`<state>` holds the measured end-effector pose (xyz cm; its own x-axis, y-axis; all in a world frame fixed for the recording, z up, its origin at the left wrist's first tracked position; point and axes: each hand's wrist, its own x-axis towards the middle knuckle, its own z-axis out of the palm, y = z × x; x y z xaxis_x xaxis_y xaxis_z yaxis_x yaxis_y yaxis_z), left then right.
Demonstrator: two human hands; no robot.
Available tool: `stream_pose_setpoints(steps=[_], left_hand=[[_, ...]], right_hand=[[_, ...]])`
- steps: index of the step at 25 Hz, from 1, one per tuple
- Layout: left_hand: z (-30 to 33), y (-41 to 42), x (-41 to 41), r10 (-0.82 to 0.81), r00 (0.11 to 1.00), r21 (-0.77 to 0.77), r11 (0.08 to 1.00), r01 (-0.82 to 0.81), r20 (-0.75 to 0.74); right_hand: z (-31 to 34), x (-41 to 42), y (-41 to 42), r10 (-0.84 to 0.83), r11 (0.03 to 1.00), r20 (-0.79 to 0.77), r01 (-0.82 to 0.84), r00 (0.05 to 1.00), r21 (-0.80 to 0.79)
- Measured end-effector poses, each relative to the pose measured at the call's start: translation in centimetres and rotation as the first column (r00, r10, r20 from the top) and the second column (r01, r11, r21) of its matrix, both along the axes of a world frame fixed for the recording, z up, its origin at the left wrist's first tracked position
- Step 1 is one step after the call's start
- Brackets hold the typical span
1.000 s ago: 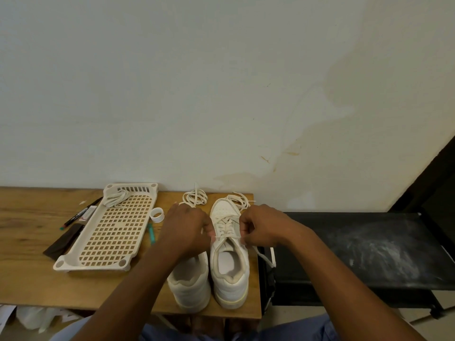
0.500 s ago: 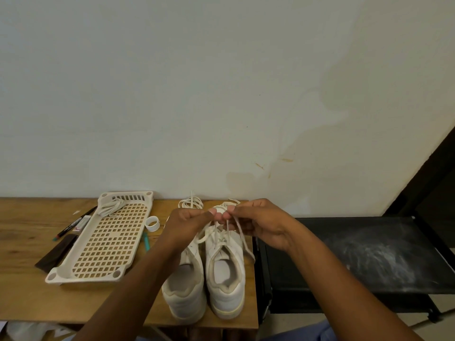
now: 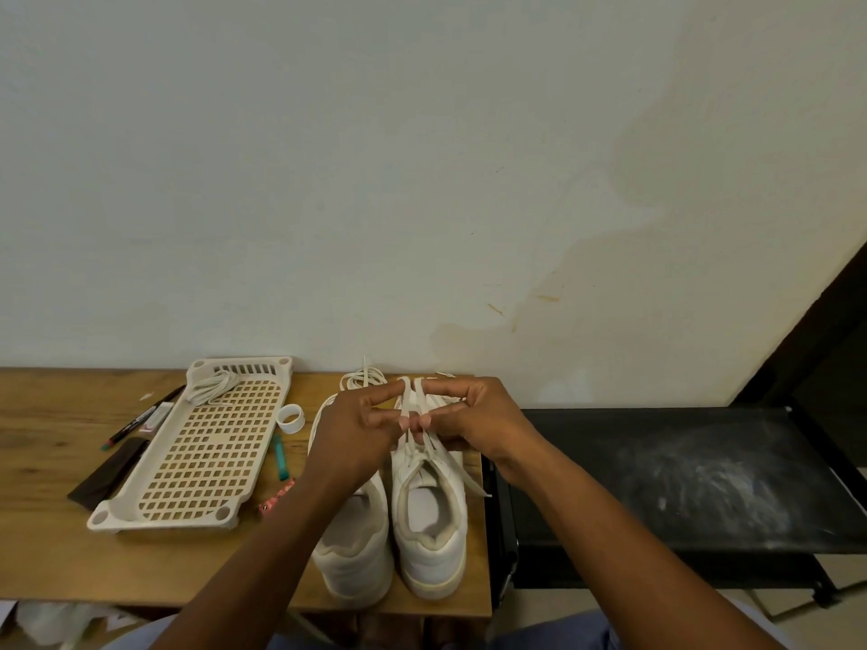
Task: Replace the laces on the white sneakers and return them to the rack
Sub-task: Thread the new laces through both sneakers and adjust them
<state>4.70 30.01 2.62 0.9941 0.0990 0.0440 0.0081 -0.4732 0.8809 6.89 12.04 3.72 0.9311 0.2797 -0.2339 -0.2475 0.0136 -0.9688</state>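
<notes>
Two hands, left hand point(image 3: 361, 429) and right hand point(image 3: 474, 422), pinch lace loops point(image 3: 415, 398) above the right sneaker point(image 3: 429, 518) on the wooden table point(image 3: 51, 532); tying the bow seems underway, next crossing and pulling snug.

White sneakers point(image 3: 429, 523) with cream soles and white laces point(image 3: 413, 405); a cream rack point(image 3: 197, 443) pierced by a grid of square holes near the tabletop's point(image 3: 47, 546) brown woodgrain left edge; a teal pen point(image 3: 280, 455); a black side table point(image 3: 703, 485) smudged white.

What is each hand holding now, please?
Left hand: closed, pinching a lace loop of the right sneaker.
Right hand: closed, pinching the other loop.
</notes>
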Motion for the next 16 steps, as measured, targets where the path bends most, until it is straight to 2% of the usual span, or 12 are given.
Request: stream_pose_setpoints(steps=[3, 8, 12, 16], left_hand=[[-0.2, -0.3, 0.0, 0.005, 1.000, 0.112, 0.994, -0.006, 0.014], [-0.1, -0.1, 0.1, -0.055, 0.996, 0.122, 0.990, 0.064, -0.075], [-0.1, -0.2, 0.0, -0.070, 0.997, 0.140, 0.987, 0.074, -0.032], [0.1, -0.2, 0.2, -0.081, 0.994, 0.145, 0.985, 0.092, -0.078]], right_hand=[[-0.9, 0.4, 0.1, 0.009, 0.996, 0.059, -0.004, 0.998, -0.094], [-1.7, 1.4, -0.2, 0.098, 0.966, 0.099, -0.070, 0.990, -0.249], [-2.2, 1.5, -0.1, 0.114, 0.947, 0.177, -0.054, 0.977, -0.315], [-2.4, 1.8, -0.1, 0.131, 0.941, 0.174, -0.067, 0.976, -0.332]])
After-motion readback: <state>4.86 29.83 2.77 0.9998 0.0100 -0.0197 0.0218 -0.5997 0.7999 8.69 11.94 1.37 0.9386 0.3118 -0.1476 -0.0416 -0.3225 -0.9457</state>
